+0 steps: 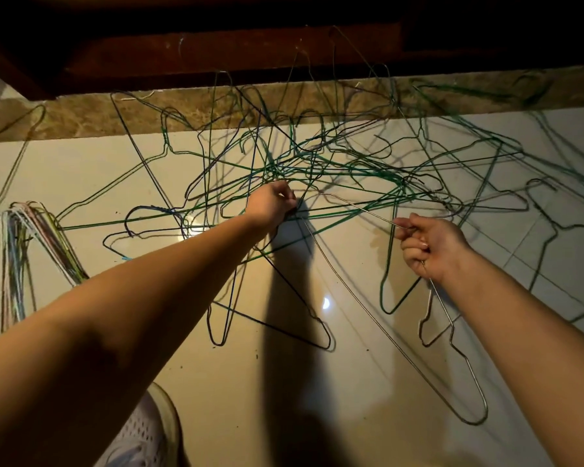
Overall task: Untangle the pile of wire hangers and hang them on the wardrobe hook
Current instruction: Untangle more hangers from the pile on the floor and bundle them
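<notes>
R hand (432,247) grips silver hanger (358,206); L hand (272,205) — pinching pile (317,156) wire.

Glossy tile floor (64,163): tangled hanger pile (317,163) mid, neat hanger bundle (14,247) left, white shoe (149,433) btm.

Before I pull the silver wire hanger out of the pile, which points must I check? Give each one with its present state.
1. Right hand grips the silver wire hanger: ok.
2. Left hand pinches wires in the tangle of green and dark wire hangers, to steady it: ok.
3. Silver hanger free of the tangle: not ok, its far corner lies among green wires.
4. Wardrobe hook within reach: cannot tell, no hook shows.
5. White shoe apart from the wires: ok.
</notes>
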`<act>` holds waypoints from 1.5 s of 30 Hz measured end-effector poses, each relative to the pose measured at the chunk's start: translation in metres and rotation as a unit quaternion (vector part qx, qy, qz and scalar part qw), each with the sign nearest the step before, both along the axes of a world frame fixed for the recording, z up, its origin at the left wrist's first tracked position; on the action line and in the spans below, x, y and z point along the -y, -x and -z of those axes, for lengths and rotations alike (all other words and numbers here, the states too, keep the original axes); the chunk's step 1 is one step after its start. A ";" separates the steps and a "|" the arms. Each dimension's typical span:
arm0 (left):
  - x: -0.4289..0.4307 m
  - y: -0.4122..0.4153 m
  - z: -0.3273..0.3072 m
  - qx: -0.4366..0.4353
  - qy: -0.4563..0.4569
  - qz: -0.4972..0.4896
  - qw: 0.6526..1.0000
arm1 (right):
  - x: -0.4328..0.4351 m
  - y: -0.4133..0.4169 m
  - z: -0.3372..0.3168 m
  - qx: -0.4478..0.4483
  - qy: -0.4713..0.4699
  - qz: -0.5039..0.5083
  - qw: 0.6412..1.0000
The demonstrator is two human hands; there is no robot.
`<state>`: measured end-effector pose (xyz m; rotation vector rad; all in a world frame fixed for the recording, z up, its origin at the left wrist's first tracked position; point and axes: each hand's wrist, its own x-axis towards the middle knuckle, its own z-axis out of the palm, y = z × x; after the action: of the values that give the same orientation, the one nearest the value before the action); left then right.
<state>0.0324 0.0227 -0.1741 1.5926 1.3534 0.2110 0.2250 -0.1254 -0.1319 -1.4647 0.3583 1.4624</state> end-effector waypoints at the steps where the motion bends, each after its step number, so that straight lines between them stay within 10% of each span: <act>1: 0.000 0.000 -0.001 0.036 0.036 -0.022 0.998 | 0.000 0.000 0.000 -0.005 0.002 0.001 1.000; 10: 0.004 0.002 0.004 0.211 0.167 -0.183 0.946 | 0.003 -0.001 -0.006 -0.030 0.015 -0.001 0.999; 20: 0.017 0.002 -0.004 0.158 0.065 -0.161 0.972 | -0.007 0.002 -0.010 0.035 0.002 -0.006 0.999; 28: 0.021 0.011 0.010 -0.078 -0.142 -0.011 0.987 | 0.001 -0.003 -0.007 -0.012 0.011 0.028 0.999; 45: 0.016 0.015 0.008 -0.080 -0.106 -0.033 0.991 | 0.003 0.007 -0.005 0.050 0.026 -0.045 0.997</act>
<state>0.0172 0.0067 -0.1821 1.7743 1.5510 0.2792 0.2176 -0.1284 -0.1269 -1.6075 0.2751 1.4539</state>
